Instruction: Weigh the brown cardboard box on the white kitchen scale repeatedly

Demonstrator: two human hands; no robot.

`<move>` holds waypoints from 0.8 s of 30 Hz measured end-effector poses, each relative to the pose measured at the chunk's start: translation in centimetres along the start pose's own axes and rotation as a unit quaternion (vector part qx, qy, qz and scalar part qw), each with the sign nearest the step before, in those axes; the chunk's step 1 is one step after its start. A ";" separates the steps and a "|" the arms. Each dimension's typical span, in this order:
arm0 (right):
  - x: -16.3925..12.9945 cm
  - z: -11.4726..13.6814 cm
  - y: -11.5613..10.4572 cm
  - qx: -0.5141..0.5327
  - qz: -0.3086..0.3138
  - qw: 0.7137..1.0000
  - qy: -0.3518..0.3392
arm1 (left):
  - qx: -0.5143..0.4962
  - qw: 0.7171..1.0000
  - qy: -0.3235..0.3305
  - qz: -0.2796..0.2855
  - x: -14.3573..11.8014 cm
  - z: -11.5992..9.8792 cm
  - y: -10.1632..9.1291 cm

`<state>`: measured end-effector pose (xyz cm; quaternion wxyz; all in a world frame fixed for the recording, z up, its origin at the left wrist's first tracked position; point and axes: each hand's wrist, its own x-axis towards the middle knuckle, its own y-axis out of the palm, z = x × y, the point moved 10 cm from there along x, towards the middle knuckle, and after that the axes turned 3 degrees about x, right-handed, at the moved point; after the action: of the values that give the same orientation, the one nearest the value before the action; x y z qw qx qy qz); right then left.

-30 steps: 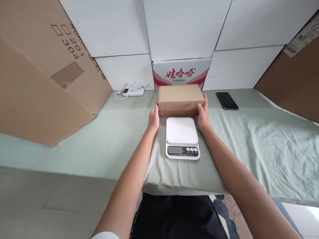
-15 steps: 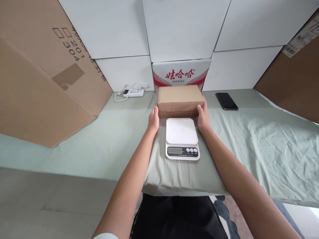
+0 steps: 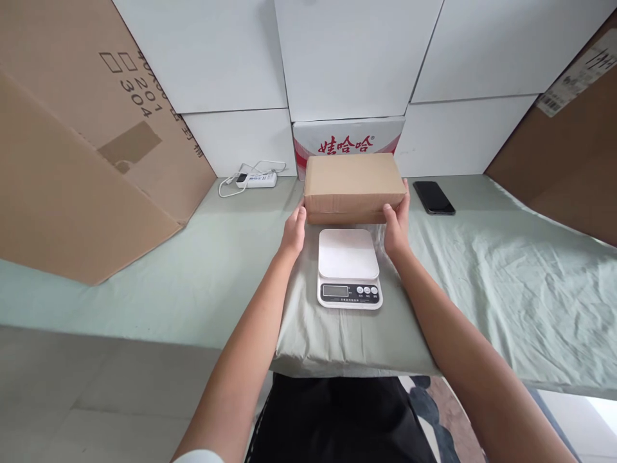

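Observation:
A brown cardboard box is held between my two hands, just behind a white kitchen scale. My left hand grips its left end, thumb on the near edge. At the right end my right hand is closed round the corner, its thumb pressed on the front face. The box looks raised off the cloth. The scale's plate carries nothing, and its display looks blank.
Behind the box stands a printed carton against a white panelled wall. A white power strip with a cable lies back left, a black phone back right. Large cardboard boxes flank the green cloth on both sides.
The cardboard box has been lifted and looks larger, covering more of the printed carton behind it. Both hands stay on it; my right hand has shifted slightly up and right.

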<state>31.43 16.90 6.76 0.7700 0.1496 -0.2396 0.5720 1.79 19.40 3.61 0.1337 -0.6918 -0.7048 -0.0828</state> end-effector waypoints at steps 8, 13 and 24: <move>-7.3 7.2 -3.4 -0.040 0.049 0.997 -0.035 | 0.062 0.994 0.036 0.077 -10.3 -6.6 -1.4; -11.5 7.5 -4.4 -0.077 -0.036 0.994 -0.069 | 0.073 0.995 0.012 0.064 -14.5 -5.1 -1.1; -11.3 7.2 -4.0 -0.098 -0.027 0.992 -0.069 | 0.097 0.994 0.010 0.056 -14.5 -4.3 -1.3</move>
<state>31.24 2.93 6.91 0.7779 0.1192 -0.3430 0.5129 0.94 4.26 3.42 0.2116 -0.7133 -0.6681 -0.0136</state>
